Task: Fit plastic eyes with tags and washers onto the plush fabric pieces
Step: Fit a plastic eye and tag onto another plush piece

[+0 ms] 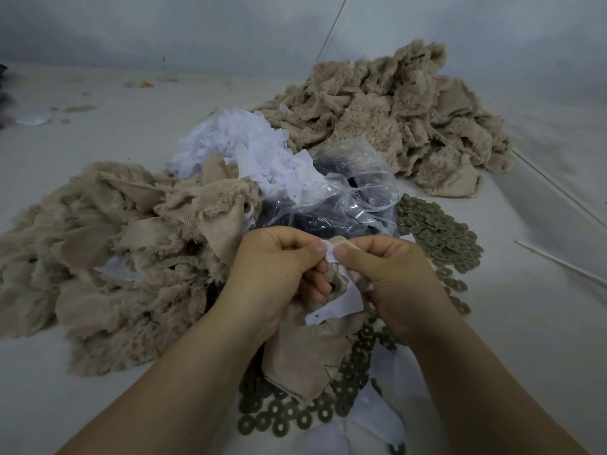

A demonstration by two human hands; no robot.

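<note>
We see both hands meeting at lower centre of the frame over a beige plush fabric piece (305,359), which hangs down from them toward the bottom. The left hand (272,274) has its fingers curled in and its thumb pressed against a small white tag (329,252) at the top edge of the piece; the right hand (391,277) pinches the same spot from the other side, thumb tip touching the tag and the fabric. So both hands are clamped on the tag-and-fabric edge, thumbs nearly touching. A second white tag (338,305) with a small hole lies against the piece just below the fingers. We cannot tell whether an eye is already seated there; something dark shows between the fingers, too small to make out. Olive washers (440,238) lie scattered to the right of the hands and continue below the piece toward the bottom centre. Just above the hands sits a clear plastic bag (354,192) with dark contents. A heap of white tags (243,146) lies at centre, behind the bag. One pile of plush pieces (108,251) fills the left, another pile (400,116) the upper right. All rests on a pale grey surface (525,323).
</note>
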